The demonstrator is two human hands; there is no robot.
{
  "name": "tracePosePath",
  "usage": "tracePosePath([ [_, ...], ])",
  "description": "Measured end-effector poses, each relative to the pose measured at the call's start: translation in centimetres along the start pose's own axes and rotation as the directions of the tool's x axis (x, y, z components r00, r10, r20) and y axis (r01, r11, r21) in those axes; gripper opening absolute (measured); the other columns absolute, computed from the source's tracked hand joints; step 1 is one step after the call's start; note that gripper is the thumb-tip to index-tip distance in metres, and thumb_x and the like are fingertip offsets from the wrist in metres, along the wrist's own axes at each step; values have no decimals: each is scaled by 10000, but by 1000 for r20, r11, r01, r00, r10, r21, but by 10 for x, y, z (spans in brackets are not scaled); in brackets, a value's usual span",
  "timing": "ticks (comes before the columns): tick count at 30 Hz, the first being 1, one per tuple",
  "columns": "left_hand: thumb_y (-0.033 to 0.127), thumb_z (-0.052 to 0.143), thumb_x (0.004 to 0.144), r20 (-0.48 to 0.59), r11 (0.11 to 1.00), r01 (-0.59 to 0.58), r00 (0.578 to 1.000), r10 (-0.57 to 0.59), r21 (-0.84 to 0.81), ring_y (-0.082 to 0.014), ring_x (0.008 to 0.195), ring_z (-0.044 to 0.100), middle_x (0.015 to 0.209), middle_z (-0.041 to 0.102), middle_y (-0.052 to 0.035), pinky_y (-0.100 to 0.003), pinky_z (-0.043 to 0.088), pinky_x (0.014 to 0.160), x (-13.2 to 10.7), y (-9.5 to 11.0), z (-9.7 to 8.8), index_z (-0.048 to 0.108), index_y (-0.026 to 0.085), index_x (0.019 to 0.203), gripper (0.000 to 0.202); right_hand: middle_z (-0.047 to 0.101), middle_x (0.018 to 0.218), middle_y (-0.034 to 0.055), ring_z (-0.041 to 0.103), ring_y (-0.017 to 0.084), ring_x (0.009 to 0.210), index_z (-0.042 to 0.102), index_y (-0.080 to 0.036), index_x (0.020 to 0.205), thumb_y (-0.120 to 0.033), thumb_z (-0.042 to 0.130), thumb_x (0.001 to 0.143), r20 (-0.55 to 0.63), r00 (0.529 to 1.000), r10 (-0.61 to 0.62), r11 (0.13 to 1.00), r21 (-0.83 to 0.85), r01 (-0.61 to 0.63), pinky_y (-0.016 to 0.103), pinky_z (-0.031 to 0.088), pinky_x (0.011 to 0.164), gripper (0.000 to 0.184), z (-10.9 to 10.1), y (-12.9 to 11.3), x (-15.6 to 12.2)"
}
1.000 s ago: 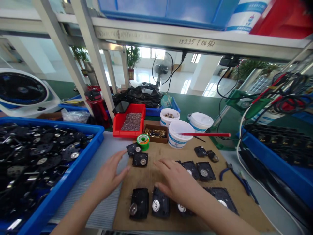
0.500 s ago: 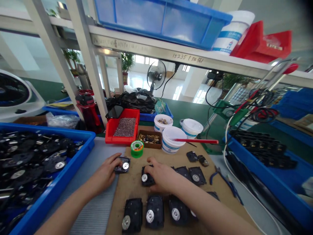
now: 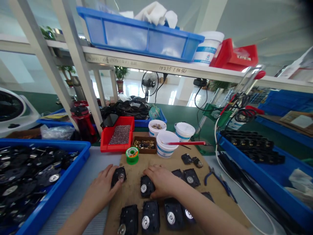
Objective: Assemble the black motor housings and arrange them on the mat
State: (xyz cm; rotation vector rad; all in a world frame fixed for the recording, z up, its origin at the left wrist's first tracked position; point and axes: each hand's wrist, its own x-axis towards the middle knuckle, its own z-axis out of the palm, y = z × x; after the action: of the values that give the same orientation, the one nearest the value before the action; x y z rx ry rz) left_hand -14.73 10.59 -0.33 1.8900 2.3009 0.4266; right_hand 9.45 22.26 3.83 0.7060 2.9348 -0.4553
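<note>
My left hand [image 3: 104, 187] grips a small black plastic housing [image 3: 118, 176] with a silver disc at the left edge of the brown work board [image 3: 132, 176]. My right hand [image 3: 160, 181] covers and holds a second black housing [image 3: 146, 186], its silver disc showing beside my fingers. Several similar housings lie around them, including one [image 3: 190, 178] to the right and a row [image 3: 150, 217] along the near side. A green spool of solder wire [image 3: 132, 155] sits just beyond my left hand.
Beyond the board stand a brown tray of brass parts [image 3: 144, 144], a red bin of dark granules [image 3: 119, 138] and white tubs [image 3: 164, 144]. Blue-handled pliers [image 3: 216, 181] lie to the right. Blue crates of black parts [image 3: 56, 195] flank the bench, below an overhead shelf [image 3: 158, 68].
My left hand has turned its housing and moved it slightly nearer. My right hand stays on its housing. The view has tilted upward, showing more of the shelf and the blue crate on it.
</note>
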Motion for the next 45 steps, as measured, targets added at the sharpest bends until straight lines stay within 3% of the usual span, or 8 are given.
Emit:
tracePosePath([
  [9,480,401,910,-5,968,93,996,-94,234,-442,1028,657,1234,580,-286,-547,528,806,13,25,-1,587,128,1251,524,544,1294,147,525,251,1210,466,-163,1362,-263,572,875,-385,868,313,944,227,-240,396,423,1014,508,-38,33,-103],
  [15,225,516,804,144,981,-121,985,99,151,-369,1192,604,1335,542,-281,-495,443,1044,18,-7,2,549,76,1284,504,588,986,105,609,285,1020,467,-234,572,-470,554,836,-706,311,637,750,472,-464,413,466,886,364,34,103,-219],
  [18,100,511,741,199,962,-265,948,248,60,-291,1422,367,1533,373,-225,-447,291,1168,13,-4,11,433,125,1383,648,592,961,114,621,315,988,417,-237,514,-482,531,803,-699,201,687,683,526,-506,465,477,852,395,69,127,-255],
  [22,7,513,644,257,935,-304,903,345,-184,-271,1501,134,1649,162,-136,-530,153,1198,10,9,17,314,209,1476,879,595,1133,138,601,323,1084,604,-214,646,-502,523,822,-651,310,693,705,520,-483,488,476,916,347,67,122,-245],
  [28,141,663,628,238,962,-164,947,216,-220,-349,1428,347,1568,377,-171,-561,239,1170,16,6,7,330,199,1488,923,519,1380,178,451,318,1291,531,-138,1359,-356,590,858,-345,845,407,911,215,-351,516,339,1091,549,8,59,-138],
  [30,155,658,631,252,970,-109,954,163,-217,-360,1358,458,1499,478,-199,-559,304,1140,15,6,4,382,160,1464,878,512,1412,145,409,331,1322,480,-163,1412,-359,728,745,-276,917,289,954,164,-251,511,321,1103,737,-2,47,-103],
  [38,96,618,575,308,956,-52,940,144,-288,-301,1357,473,1471,521,-133,-435,305,1170,13,35,-10,512,118,1395,827,684,1047,163,575,370,1048,707,-131,1069,-385,847,570,-141,986,89,994,71,-80,520,441,920,577,0,46,-45],
  [45,124,686,582,277,928,-42,948,154,-371,-333,1344,486,1447,548,-86,-492,319,1158,15,22,-6,570,226,1355,788,623,1281,126,526,322,1203,590,-172,1299,-460,826,622,-117,987,111,986,134,-95,444,391,1031,773,-5,56,-56],
])
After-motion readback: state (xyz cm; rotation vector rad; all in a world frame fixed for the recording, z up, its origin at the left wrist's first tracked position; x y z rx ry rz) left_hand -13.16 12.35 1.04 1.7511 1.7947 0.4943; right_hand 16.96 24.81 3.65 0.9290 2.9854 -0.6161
